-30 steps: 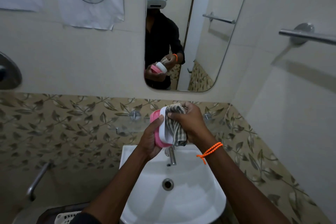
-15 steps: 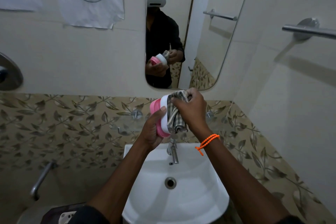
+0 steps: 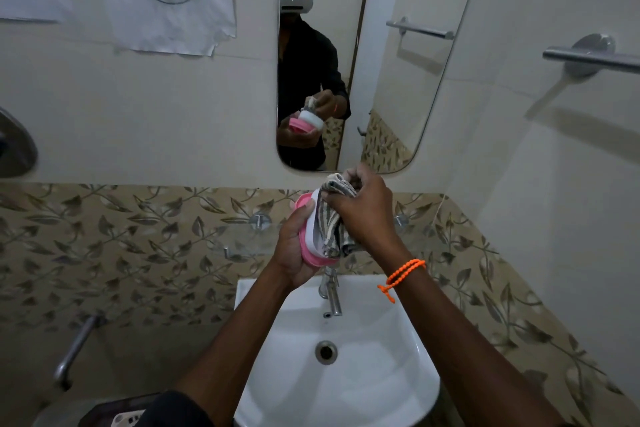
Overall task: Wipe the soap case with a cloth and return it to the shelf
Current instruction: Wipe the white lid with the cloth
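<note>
The soap case [image 3: 308, 236] — pink base, white lid — is held on edge above the sink [image 3: 412, 402], in front of the leaf-patterned wall tiles. The left hand [image 3: 294, 250] grips it from below and behind, thumb laid over the upper rim and the remaining digits curled around the pink underside. The right hand [image 3: 363, 211] holds a bunched striped cloth [image 3: 332, 225], its fingers [image 3: 349, 198] curled around the fabric and pressing it against the white face of the case.

The step in hand is judged to be the wiping itself; the return to the shelf is not yet done. A glass shelf [image 3: 249, 236] appears faintly on the wall just behind the hands, on round metal mounts.

The next move calls for turning the case in the left hand so the unwiped faces meet the cloth — then releasing the cloth's pressure and setting the case flat on the shelf.
</note>
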